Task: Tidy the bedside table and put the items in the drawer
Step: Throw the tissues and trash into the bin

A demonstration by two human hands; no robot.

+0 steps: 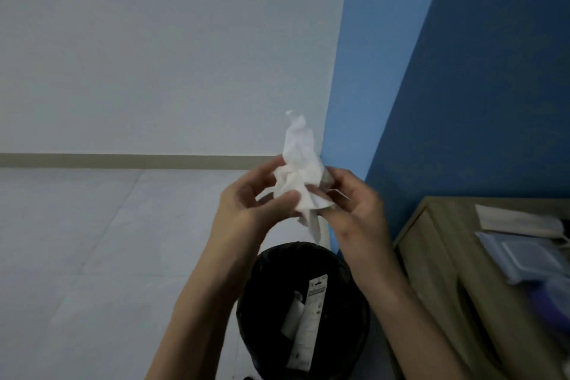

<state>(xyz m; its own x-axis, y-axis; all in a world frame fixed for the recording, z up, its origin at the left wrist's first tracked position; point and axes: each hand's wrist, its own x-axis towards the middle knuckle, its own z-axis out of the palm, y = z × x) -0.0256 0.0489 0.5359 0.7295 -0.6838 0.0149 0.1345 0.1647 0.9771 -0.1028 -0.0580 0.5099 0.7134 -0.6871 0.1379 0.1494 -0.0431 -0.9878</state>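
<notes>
A crumpled white tissue (298, 163) is held up between both hands at the middle of the view. My left hand (246, 203) grips its lower left side with thumb and fingers. My right hand (354, 207) pinches its right side. Directly below the hands stands a black bin (271, 287) lined with a dark bag. The wooden bedside table (431, 244) is at the lower right, with a white mask (518, 220), a clear plastic case (530, 256) and a blurred purple item (552, 302) on top. No drawer is in view.
Inside the bin lie a long printed packaging strip (310, 321) and a white scrap (291, 318). A blue wall (478, 71) rises behind the table. A white wall (154, 40) with a beige skirting (123, 160) meets the pale tiled floor (77, 256) on the left.
</notes>
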